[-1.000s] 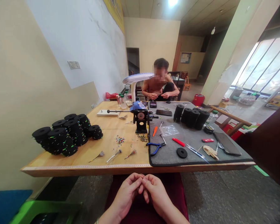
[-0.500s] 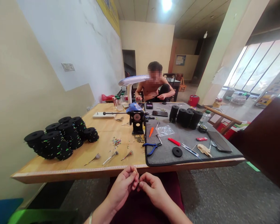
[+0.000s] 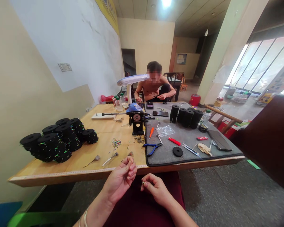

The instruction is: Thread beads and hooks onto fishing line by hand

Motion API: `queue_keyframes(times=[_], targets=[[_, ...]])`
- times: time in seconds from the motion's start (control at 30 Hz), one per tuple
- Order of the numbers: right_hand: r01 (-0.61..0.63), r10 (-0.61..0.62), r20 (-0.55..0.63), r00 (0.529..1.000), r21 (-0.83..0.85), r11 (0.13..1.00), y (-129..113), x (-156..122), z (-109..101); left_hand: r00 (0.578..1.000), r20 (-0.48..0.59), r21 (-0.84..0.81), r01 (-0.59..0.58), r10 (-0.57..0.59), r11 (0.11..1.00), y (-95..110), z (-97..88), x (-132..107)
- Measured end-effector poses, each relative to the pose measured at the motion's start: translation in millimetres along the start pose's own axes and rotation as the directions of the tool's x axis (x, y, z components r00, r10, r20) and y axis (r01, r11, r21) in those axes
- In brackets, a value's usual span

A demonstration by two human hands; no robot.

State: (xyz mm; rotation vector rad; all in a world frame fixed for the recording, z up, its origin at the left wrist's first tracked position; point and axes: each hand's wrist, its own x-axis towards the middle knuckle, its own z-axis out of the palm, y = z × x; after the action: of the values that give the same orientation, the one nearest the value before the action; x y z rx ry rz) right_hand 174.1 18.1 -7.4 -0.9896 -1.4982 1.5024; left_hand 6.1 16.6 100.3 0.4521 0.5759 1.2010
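Observation:
My left hand (image 3: pixel 121 176) is raised at the table's front edge, thumb and fingers pinched; whatever lies between the tips is too fine to make out. Lower and to its right, my right hand (image 3: pixel 153 187) is curled in a pinch around a tiny dark piece (image 3: pixel 143 183) that I cannot name. Just beyond the left hand lie thin bristly bundles (image 3: pixel 113 158) on the wood. Behind them are a scatter of small coloured beads (image 3: pixel 116 142) and a pile of little brass-coloured pieces (image 3: pixel 139 138). Blue-handled pliers (image 3: pixel 152 148) rest at the mat's left edge.
Black foam spools (image 3: pixel 59 138) stand in a cluster on the left, more (image 3: pixel 186 116) on the grey mat (image 3: pixel 165 159). A black hand-cranked device (image 3: pixel 137 123) and a lamp (image 3: pixel 132 80) occupy the middle. Scissors-like snips (image 3: pixel 190 149) lie right. Another person (image 3: pixel 153 86) sits opposite.
My hands have come apart: the left moved up and left toward the table edge, the right stayed low with its fingers curled. The view has shifted slightly.

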Motion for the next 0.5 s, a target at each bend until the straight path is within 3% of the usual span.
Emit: queue_keyframes(times=[0.17,0.33,0.5], targets=[[-0.014,0.002,0.09,0.996,0.137,0.991,-6.0,-4.5,-1.9,0.999,-0.026,0.185,-0.024,0.029,0.982,-6.6,6.2,3.0],[-0.09,0.05,0.148,0.988,0.28,0.956,-29.8,-0.1,2.3,0.991,-0.004,0.502,-0.111,0.131,0.858,-15.5,4.7,7.2],[-0.012,-0.018,0.11,0.994,0.262,0.965,-47.3,10.2,10.0,0.983,-0.016,0.583,-0.139,0.183,0.8,-19.5,-5.3,7.3]])
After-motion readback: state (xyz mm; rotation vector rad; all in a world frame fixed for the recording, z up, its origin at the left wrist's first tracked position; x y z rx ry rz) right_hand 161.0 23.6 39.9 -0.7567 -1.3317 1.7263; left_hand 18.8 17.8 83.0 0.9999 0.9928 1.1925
